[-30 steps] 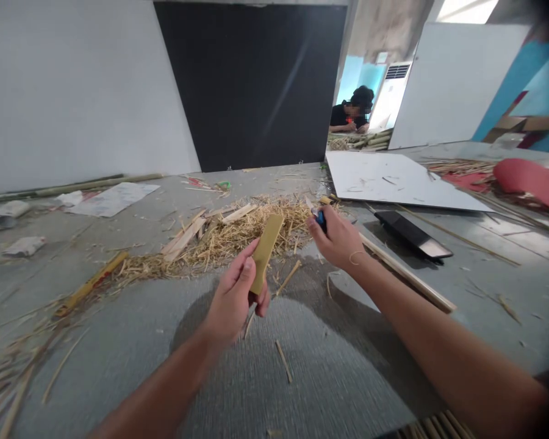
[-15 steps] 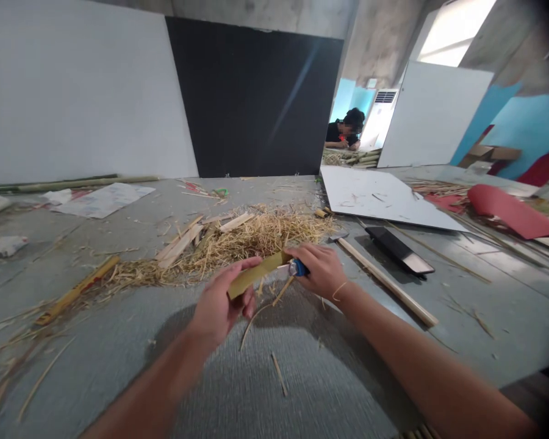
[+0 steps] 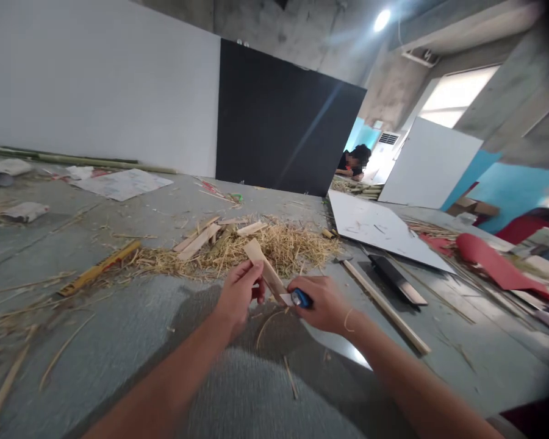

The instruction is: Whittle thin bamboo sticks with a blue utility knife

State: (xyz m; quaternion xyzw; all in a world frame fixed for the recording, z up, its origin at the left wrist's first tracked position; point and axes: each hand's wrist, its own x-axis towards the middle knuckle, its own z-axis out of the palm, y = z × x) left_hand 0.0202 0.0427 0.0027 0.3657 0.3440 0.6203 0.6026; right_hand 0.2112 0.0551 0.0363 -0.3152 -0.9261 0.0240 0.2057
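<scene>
A short, flat bamboo strip (image 3: 269, 274) is pinched between the thumb and fingers of my left hand (image 3: 238, 289), its pale face toward me. The strip slants from upper left down to the right. My right hand (image 3: 324, 302) is wrapped around a utility knife (image 3: 301, 298) with a blue handle. The knife's short blade lies at the strip's lower right end; whether it cuts into the bamboo I cannot tell. Just beyond both hands spreads a heap of thin bamboo shavings (image 3: 297, 247).
Split bamboo pieces (image 3: 199, 242) lie on the heap. A yellow marked tool (image 3: 99, 268) is to the left. On the right are a long-handled tool (image 3: 387, 308), a black phone-like slab (image 3: 397, 280) and a white board (image 3: 384, 228). A person (image 3: 354, 161) is bent down far behind.
The bamboo strip has been turned: its yellow-green face showed before, its pale face shows now, and it slants the other way. The knife stays at its right end. My view has tilted.
</scene>
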